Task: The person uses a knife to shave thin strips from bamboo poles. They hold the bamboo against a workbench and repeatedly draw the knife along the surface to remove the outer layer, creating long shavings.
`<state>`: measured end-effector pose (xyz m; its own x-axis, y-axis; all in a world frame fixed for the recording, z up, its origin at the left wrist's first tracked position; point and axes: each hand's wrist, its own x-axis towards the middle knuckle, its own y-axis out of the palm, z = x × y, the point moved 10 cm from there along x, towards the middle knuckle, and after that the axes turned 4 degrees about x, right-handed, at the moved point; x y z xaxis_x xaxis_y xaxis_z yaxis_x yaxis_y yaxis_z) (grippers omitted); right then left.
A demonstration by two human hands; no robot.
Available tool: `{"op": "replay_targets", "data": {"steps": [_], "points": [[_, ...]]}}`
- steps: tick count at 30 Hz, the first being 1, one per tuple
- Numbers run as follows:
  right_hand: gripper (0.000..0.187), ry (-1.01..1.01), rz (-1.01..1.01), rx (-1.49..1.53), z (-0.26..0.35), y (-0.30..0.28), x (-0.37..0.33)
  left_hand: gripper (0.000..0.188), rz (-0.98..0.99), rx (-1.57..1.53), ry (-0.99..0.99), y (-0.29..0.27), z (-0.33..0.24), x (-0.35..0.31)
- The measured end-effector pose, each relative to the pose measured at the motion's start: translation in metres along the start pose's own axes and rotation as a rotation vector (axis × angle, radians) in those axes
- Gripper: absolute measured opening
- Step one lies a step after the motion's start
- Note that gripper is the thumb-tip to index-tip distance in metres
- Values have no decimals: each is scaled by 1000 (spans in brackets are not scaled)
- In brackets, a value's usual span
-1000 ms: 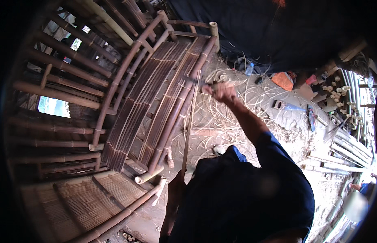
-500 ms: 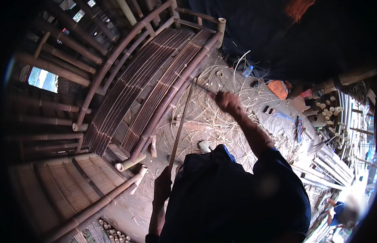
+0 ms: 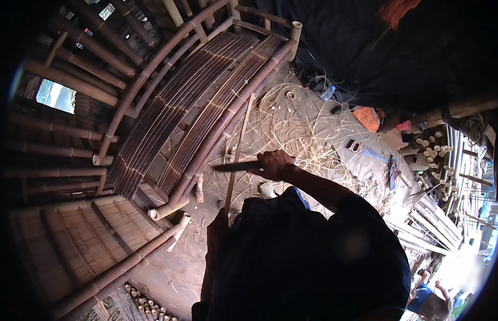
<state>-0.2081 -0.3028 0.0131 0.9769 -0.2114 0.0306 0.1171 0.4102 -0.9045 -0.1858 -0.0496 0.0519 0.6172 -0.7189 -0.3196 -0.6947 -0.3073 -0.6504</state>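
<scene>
My left hand is closed around the near end of a long, thin bamboo strip. The strip slants away from me, its far end beside the front rail of a bamboo bench. My right hand grips a knife by its handle. The dark blade points left and crosses the strip near its middle; whether it presses on the strip I cannot tell. Part of my left hand is in shadow.
Bamboo shavings litter the ground. To the right lie a handsaw, an orange bag and a plastic bottle. A woven bamboo panel stands at the lower left. Another person is at the lower right.
My right hand has brought the knife nearer, from the strip's far end to about its middle, and the blade now points left. My left hand still holds the strip.
</scene>
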Motion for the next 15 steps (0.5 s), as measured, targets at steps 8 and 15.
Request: {"op": "replay_targets", "data": {"steps": [8,15], "points": [[64,183,-190,-13,-52,-30,3,31,-38,8,33,-3,1,-4],[64,485,-94,-8,-135,4,-5,31,-99,42,77,-10,-1,-5]]}}
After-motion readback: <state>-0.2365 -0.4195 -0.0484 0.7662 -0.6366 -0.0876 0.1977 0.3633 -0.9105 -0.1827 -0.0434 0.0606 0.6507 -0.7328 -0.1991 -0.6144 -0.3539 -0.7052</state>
